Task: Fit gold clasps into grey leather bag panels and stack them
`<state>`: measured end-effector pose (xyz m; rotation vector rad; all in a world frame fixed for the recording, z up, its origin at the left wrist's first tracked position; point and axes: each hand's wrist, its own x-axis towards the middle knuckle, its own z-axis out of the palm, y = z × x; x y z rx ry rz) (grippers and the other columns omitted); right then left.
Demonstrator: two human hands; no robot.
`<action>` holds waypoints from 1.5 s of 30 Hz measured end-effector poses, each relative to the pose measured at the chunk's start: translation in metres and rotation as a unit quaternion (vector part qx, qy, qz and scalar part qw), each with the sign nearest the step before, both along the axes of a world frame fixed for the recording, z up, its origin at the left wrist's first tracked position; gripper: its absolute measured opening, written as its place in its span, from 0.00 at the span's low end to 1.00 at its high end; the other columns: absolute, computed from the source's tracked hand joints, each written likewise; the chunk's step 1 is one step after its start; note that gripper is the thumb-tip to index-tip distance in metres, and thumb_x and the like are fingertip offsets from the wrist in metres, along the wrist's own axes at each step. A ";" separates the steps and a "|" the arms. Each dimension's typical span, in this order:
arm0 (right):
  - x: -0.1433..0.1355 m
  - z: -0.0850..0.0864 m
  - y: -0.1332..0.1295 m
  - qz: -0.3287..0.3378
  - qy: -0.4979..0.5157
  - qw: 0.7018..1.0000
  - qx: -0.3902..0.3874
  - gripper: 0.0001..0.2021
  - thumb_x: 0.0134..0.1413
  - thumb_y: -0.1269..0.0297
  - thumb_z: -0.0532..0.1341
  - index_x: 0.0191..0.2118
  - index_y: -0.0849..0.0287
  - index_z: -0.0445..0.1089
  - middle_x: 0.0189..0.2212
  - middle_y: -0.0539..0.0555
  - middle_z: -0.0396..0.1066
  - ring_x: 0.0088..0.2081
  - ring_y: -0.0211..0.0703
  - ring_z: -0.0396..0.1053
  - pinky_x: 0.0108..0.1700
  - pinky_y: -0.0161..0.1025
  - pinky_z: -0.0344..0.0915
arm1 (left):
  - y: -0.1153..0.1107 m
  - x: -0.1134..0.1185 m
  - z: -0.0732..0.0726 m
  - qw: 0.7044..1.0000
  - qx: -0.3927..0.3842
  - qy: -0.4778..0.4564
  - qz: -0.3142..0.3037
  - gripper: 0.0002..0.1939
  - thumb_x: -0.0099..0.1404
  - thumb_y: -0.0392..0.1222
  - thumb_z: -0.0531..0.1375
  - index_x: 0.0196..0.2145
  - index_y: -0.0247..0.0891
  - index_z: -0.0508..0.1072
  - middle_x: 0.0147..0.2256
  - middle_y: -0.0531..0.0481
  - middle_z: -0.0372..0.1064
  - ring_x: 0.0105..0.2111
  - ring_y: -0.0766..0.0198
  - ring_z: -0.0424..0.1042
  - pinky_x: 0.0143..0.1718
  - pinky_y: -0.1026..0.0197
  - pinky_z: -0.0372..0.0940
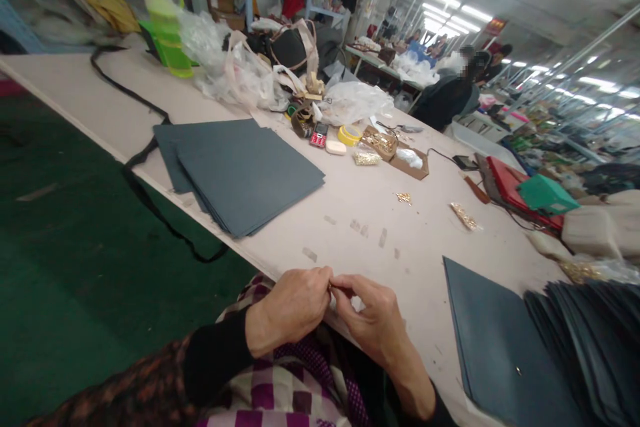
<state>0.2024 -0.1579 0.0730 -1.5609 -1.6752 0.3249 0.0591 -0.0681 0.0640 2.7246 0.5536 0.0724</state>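
Small fitting (331,287): pinched between fingertips of left hand (293,307) and right hand (373,320), lower centre, too small to identify.
Done, seemingly: grey sheets (245,173) stacked centre-left.
Left, seemingly: dark sheets (505,340), lower right.

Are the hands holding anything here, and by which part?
The left hand and right hand pinch something tiny between their fingertips at the table edge; what it is cannot be told.

A pale worktable (350,213) carries grey sheet stacks (240,170), plastic bags (235,67), and brass fittings (464,215).
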 end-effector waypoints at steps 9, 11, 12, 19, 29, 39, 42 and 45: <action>-0.013 -0.002 0.028 0.019 -0.045 0.999 -0.005 0.11 0.54 0.76 0.55 0.40 0.57 0.71 0.31 0.51 0.75 0.32 0.39 0.73 0.37 0.35 0.69 | 0.016 -0.011 0.001 1.000 -0.014 -0.006 0.002 0.15 0.66 0.30 0.49 0.44 0.27 0.72 0.40 0.34 0.74 0.37 0.46 0.75 0.36 0.46 0.72; -0.018 -0.002 0.036 0.023 -0.036 0.999 -0.016 0.11 0.55 0.75 0.55 0.40 0.57 0.71 0.31 0.51 0.75 0.32 0.39 0.72 0.37 0.35 0.68 | 0.020 -0.015 0.002 0.999 -0.024 -0.014 0.017 0.15 0.65 0.30 0.49 0.44 0.26 0.72 0.39 0.33 0.74 0.36 0.45 0.75 0.35 0.45 0.72; -0.022 -0.002 0.040 0.019 -0.024 0.999 -0.025 0.11 0.55 0.75 0.54 0.40 0.57 0.71 0.32 0.51 0.75 0.33 0.40 0.72 0.38 0.35 0.68 | 0.022 -0.017 0.002 0.999 -0.028 -0.017 0.029 0.15 0.65 0.30 0.49 0.44 0.26 0.72 0.38 0.33 0.74 0.35 0.45 0.76 0.34 0.46 0.71; -0.042 0.000 0.088 0.024 0.103 0.987 -0.118 0.07 0.59 0.67 0.57 0.36 0.58 0.73 0.30 0.52 0.76 0.32 0.41 0.72 0.35 0.35 0.68 | 0.031 -0.047 -0.007 0.938 -0.201 -0.183 0.215 0.13 0.69 0.35 0.47 0.39 0.36 0.71 0.35 0.46 0.74 0.34 0.58 0.74 0.37 0.59 0.65; -0.065 -0.012 0.209 0.130 -0.249 0.960 -0.012 0.10 0.64 0.71 0.54 0.41 0.61 0.73 0.37 0.60 0.77 0.41 0.51 0.70 0.46 0.44 0.64 | 0.025 -0.098 -0.039 0.724 -0.414 -0.346 0.429 0.15 0.62 0.51 0.57 0.40 0.37 0.71 0.22 0.59 0.58 0.23 0.66 0.59 0.27 0.63 0.55; 0.002 0.014 0.107 0.265 -0.136 0.902 -0.312 0.13 0.52 0.75 0.56 0.28 0.52 0.75 0.24 0.48 0.75 0.26 0.38 0.70 0.29 0.34 0.61 | 0.008 -0.102 -0.051 0.669 -0.393 -0.396 0.491 0.15 0.58 0.53 0.62 0.33 0.40 0.66 0.27 0.57 0.66 0.27 0.65 0.66 0.30 0.63 0.62; 0.009 0.002 0.107 0.178 0.040 0.932 -0.314 0.07 0.55 0.67 0.58 0.35 0.55 0.75 0.28 0.49 0.76 0.29 0.39 0.72 0.33 0.34 0.66 | 0.006 -0.094 -0.054 0.635 -0.397 -0.425 0.508 0.17 0.55 0.52 0.65 0.34 0.40 0.65 0.29 0.56 0.68 0.29 0.65 0.69 0.32 0.62 0.64; 0.010 -0.018 0.120 0.062 0.210 0.924 -0.313 0.08 0.50 0.60 0.63 0.34 0.60 0.72 0.24 0.50 0.73 0.26 0.38 0.71 0.30 0.35 0.69 | 0.008 -0.088 -0.050 0.625 -0.447 -0.404 0.496 0.24 0.53 0.53 0.67 0.41 0.37 0.67 0.34 0.50 0.73 0.34 0.61 0.73 0.38 0.58 0.67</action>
